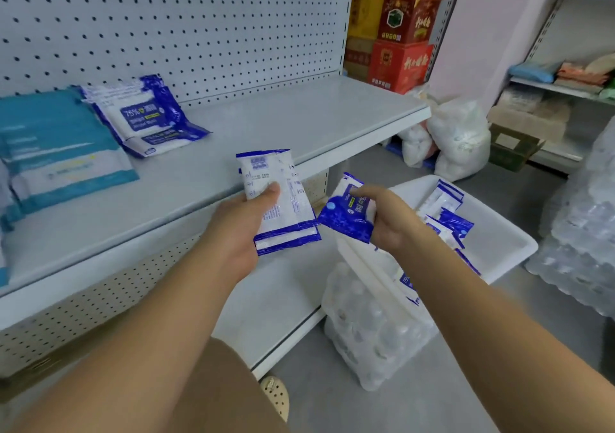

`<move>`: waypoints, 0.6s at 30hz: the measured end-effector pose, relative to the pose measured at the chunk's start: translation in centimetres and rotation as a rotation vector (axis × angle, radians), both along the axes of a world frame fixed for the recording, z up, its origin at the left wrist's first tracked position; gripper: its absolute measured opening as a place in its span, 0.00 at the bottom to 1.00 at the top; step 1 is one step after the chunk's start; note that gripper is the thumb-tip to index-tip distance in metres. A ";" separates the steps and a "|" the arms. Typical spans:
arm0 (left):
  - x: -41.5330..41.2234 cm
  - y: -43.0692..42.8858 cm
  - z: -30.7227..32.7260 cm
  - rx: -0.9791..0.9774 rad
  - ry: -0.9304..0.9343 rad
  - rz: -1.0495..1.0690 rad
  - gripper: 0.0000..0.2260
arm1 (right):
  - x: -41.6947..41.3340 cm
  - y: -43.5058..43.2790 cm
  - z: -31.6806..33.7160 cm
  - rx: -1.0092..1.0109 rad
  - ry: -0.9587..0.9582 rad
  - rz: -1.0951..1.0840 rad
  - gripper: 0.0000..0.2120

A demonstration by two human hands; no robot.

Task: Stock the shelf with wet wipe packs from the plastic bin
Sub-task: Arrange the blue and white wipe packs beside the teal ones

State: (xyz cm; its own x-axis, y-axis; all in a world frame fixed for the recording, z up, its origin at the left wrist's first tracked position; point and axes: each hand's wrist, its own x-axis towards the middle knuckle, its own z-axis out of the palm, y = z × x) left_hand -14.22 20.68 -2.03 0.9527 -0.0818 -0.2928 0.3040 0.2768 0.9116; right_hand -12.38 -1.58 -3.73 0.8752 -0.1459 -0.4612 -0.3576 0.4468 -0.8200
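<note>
**In front of the upper shelf: one wipe pack held in each hand**

At the far left of the upper shelf (266, 123), teal packs (60, 153) lay overlapping one another. Just beside them on the right, shelved wet wipe packs (143, 113) in blue and white leaned against the pegboard panel (216, 16), with one more lying flat at their foot.

Ahead of the shelf's front edge, the left hand (239, 226) gripped a white-backed pack (279, 196) with its printed back upward. The thumb was pressed across the face and the fingers were curled beneath. A second blue edge below it suggested another pack underneath, but this could not be confirmed.

Just to the right, the right hand (389, 219) was closed round a blue-faced pack (346, 216), held tilted, with the forefinger along its top. The two held packs sat corner to corner; whether they touched could not be determined.

Behind and below the right hand stood the white plastic bin (499, 243). It rested on a shrink-wrapped bottle pack (372, 326) on the floor, beside the lower shelf (273, 299). Loose wipe packs (446, 213) lay inside along its left side.

In the background, red cartons (399, 33) were stacked past the shelf end and white bags (459, 139) sat on the floor. At the far right were a second shelving unit (565, 83) and wrapped bottles (582, 233).
</note>
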 end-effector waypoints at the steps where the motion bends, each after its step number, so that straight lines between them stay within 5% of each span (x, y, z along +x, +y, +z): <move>1: 0.0 1.0 1.0 -0.015 -0.011 0.020 0.12 | 0.1 1.0 0.5 0.035 -0.043 0.070 0.18; 9: 0.2 11.8 6.7 -0.106 -0.097 0.331 0.11 | 2.6 11.5 4.7 -0.054 -0.167 0.227 0.14; 13: 0.9 15.7 8.0 -0.172 -0.108 0.421 0.06 | 4.7 16.3 5.9 -0.036 -0.202 0.255 0.15; 18: 3.4 18.9 8.9 -0.192 -0.147 0.497 0.11 | 8.2 19.6 6.7 -0.161 -0.248 0.293 0.22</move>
